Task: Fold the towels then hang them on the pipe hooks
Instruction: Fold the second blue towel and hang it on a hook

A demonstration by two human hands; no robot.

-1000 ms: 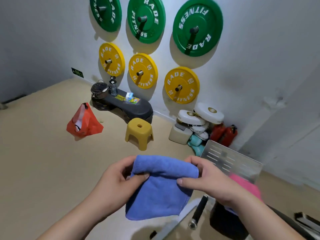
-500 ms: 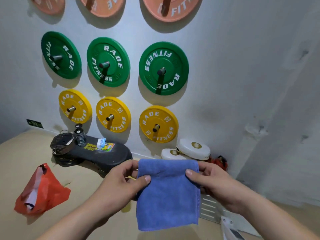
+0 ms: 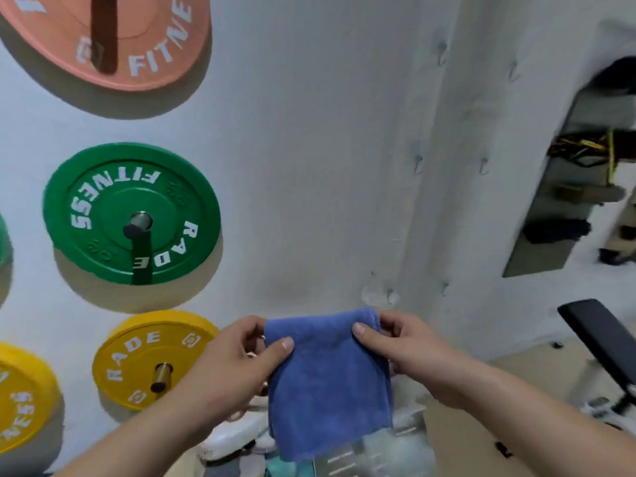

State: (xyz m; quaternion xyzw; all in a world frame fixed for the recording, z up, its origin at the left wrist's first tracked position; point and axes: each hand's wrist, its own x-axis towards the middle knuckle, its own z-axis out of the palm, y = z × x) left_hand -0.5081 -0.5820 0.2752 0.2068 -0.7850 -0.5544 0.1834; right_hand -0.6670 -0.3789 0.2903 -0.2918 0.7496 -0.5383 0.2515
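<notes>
Background: a white wall [image 3: 309,132] carrying bumper plates on pegs, with a salmon plate [image 3: 103,36] at top left, a green plate [image 3: 130,215] below it and a yellow plate [image 3: 155,359] lower still. To the right, a white-painted vertical pipe [image 3: 447,218] bears small metal hooks [image 3: 418,165] at several heights. The lowest hook [image 3: 390,294] sits just above the towel's right corner. A black bench [image 3: 599,335] stands at far right.

Blue towel [image 3: 330,383]: folded, held up in front of the wall, lower part hanging free. The left hand [image 3: 234,359] pinches its top left corner between thumb and fingers. The right hand [image 3: 402,349] pinches the top right corner at the stitched hem.

Assessment: folding of this towel appears complete and the hanging step is in hand. The next move calls for bringing the top edge up and right to a hook and catching it over the tip. The hooks look small, so thick folded layers may slip. Whether the towel has a hanging loop cannot be told
</notes>
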